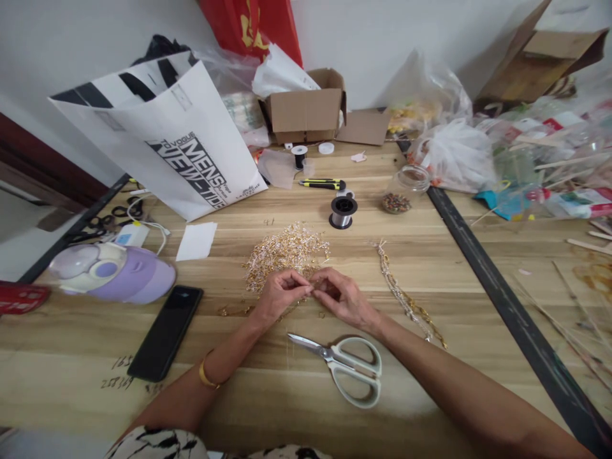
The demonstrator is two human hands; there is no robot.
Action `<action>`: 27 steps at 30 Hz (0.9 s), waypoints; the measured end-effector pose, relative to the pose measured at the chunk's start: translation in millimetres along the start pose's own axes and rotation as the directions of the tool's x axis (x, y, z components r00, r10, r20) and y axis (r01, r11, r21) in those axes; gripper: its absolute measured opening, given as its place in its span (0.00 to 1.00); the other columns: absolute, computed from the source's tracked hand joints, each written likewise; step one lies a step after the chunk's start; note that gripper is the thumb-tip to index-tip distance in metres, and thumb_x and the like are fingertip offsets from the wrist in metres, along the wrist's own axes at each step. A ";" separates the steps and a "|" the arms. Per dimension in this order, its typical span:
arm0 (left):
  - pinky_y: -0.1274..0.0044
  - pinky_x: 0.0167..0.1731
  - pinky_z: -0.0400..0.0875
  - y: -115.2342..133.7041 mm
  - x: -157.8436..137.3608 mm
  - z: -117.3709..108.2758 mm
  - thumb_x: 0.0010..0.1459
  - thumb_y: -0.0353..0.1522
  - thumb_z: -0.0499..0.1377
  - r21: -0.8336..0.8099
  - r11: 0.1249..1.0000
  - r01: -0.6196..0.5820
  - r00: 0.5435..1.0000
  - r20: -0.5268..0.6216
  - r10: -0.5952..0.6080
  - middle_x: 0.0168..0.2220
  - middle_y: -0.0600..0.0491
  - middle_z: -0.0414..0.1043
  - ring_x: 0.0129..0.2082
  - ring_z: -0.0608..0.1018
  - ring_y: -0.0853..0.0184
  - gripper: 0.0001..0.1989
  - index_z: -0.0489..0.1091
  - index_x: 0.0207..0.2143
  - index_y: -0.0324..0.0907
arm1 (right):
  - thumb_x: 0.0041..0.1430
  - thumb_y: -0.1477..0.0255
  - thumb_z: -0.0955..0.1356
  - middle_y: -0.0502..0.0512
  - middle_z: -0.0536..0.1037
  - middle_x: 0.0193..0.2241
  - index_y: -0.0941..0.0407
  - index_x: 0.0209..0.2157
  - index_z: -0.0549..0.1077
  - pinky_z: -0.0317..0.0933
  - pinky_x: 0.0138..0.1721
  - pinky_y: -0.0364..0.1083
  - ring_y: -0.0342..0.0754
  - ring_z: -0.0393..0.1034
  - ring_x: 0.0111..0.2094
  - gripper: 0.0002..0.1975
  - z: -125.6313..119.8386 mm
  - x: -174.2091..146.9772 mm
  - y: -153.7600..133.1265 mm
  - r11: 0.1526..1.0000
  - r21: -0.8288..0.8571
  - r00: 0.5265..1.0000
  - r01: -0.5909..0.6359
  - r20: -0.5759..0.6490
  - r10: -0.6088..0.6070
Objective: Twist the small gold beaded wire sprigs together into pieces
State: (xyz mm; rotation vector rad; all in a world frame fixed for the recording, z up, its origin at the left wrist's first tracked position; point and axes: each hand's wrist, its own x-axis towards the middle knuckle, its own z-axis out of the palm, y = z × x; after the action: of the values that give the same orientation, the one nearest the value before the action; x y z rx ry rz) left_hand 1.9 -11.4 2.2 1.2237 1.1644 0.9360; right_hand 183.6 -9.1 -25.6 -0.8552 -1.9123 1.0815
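My left hand (283, 292) and my right hand (340, 294) meet fingertip to fingertip in the middle of the table. Both are closed in a pinch; whatever lies between the fingertips is too small to make out. Right behind them spreads a pile of small gold and pinkish jewellery pieces (287, 247). A thin gold chain (239, 311) lies beside and partly under my left hand. Nearer to me are scissors (329, 354) with pale handles, blades pointing left. Gold and silver chains (400, 294) lie stretched out to the right of my right hand.
A spool of wire (341, 213), a utility knife (322, 184) and a jar of beads (398, 201) stand behind the pile. At left are a phone (165, 331), a purple bottle (129, 273) and a white paper bag (186, 140). Plastic bags (456, 156) crowd the right.
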 end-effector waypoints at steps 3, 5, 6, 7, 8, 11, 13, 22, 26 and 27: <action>0.80 0.28 0.68 -0.9 0.7 0.3 0.43 0.31 0.68 0.017 0.999 -0.036 0.999 -0.011 0.036 0.22 0.54 0.74 0.24 0.74 0.72 0.07 0.73 0.23 0.37 | 0.60 0.69 0.65 0.50 0.70 0.26 0.58 0.41 0.69 0.56 0.22 0.39 0.40 0.61 0.23 0.09 0.0 1.2 0.9 0.995 0.076 0.997 -0.069 0.020 0.068; 0.80 0.28 0.68 -1.6 1.5 0.4 0.43 0.30 0.68 0.026 0.998 -0.060 0.998 -0.013 0.060 0.22 0.54 0.74 0.24 0.74 0.72 0.06 0.74 0.23 0.37 | 0.60 0.69 0.66 0.49 0.70 0.24 0.58 0.40 0.69 0.56 0.22 0.39 0.40 0.61 0.22 0.09 -0.1 2.3 1.4 0.987 0.122 0.994 -0.107 0.031 0.104; 0.79 0.29 0.69 -1.9 1.7 0.4 0.43 0.30 0.67 0.031 0.997 -0.071 0.997 -0.013 0.071 0.23 0.53 0.75 0.24 0.74 0.71 0.06 0.74 0.23 0.37 | 0.59 0.69 0.66 0.49 0.70 0.24 0.58 0.39 0.69 0.55 0.22 0.39 0.39 0.61 0.22 0.09 -0.2 2.8 1.7 0.982 0.143 0.992 -0.123 0.035 0.119; 0.79 0.29 0.69 -2.2 1.9 0.4 0.43 0.30 0.67 0.038 0.996 -0.083 0.996 -0.012 0.084 0.23 0.53 0.75 0.25 0.75 0.71 0.06 0.74 0.23 0.37 | 0.59 0.69 0.66 0.49 0.71 0.23 0.58 0.39 0.69 0.55 0.22 0.39 0.39 0.61 0.22 0.09 -0.2 3.3 1.8 0.977 0.162 0.991 -0.136 0.039 0.131; 0.79 0.29 0.69 -2.5 1.9 0.5 0.44 0.30 0.67 0.044 0.994 -0.096 0.995 -0.010 0.097 0.24 0.53 0.75 0.25 0.75 0.70 0.06 0.74 0.23 0.37 | 0.59 0.69 0.67 0.49 0.71 0.23 0.58 0.39 0.69 0.56 0.22 0.38 0.39 0.62 0.22 0.09 -0.2 3.6 1.9 0.972 0.180 0.989 -0.149 0.046 0.143; 0.78 0.30 0.70 -3.5 1.5 0.8 0.44 0.30 0.67 0.059 0.990 -0.127 0.992 -0.006 0.128 0.25 0.51 0.76 0.26 0.76 0.69 0.05 0.74 0.24 0.37 | 0.59 0.68 0.67 0.50 0.74 0.24 0.58 0.39 0.68 0.57 0.23 0.38 0.40 0.64 0.22 0.09 -0.1 3.8 2.1 0.957 0.227 0.983 -0.181 0.066 0.171; 0.77 0.30 0.71 -4.1 1.2 1.6 0.45 0.29 0.66 0.069 0.987 -0.145 0.989 -0.005 0.146 0.26 0.51 0.76 0.27 0.77 0.69 0.05 0.74 0.24 0.37 | 0.59 0.68 0.66 0.50 0.74 0.24 0.58 0.39 0.68 0.59 0.24 0.39 0.40 0.66 0.23 0.09 0.0 3.6 2.2 0.948 0.253 0.981 -0.194 0.075 0.181; 0.77 0.32 0.71 -1.0 -2.2 5.5 0.49 0.28 0.63 0.243 0.922 -0.300 0.951 0.005 0.308 0.26 0.51 0.75 0.29 0.76 0.68 0.03 0.73 0.24 0.39 | 0.57 0.70 0.67 0.50 0.73 0.25 0.59 0.35 0.68 0.57 0.23 0.38 0.39 0.65 0.24 0.06 0.3 4.2 4.0 0.945 0.260 0.980 -0.197 0.053 0.190; 0.76 0.33 0.71 -0.6 -2.8 5.7 0.51 0.27 0.62 0.352 0.862 -0.363 0.923 0.014 0.384 0.27 0.51 0.75 0.30 0.77 0.67 0.04 0.72 0.24 0.40 | 0.56 0.70 0.67 0.49 0.72 0.24 0.59 0.33 0.69 0.57 0.23 0.38 0.39 0.63 0.23 0.06 -0.2 4.8 3.3 0.953 0.237 0.982 -0.190 0.053 0.183; 0.76 0.33 0.71 -0.7 -2.7 5.8 0.51 0.27 0.61 0.373 0.845 -0.382 0.914 0.016 0.406 0.27 0.51 0.75 0.30 0.77 0.67 0.04 0.72 0.24 0.40 | 0.56 0.70 0.67 0.49 0.72 0.24 0.59 0.33 0.69 0.56 0.23 0.38 0.39 0.63 0.23 0.06 -0.3 5.0 3.2 0.954 0.235 0.982 -0.187 0.053 0.180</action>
State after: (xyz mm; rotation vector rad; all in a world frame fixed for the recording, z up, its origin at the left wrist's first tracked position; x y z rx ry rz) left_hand 7.0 -15.3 1.7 1.8024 1.1960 1.0956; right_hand 182.0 -3.5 -27.0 -0.8949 -1.7076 1.4132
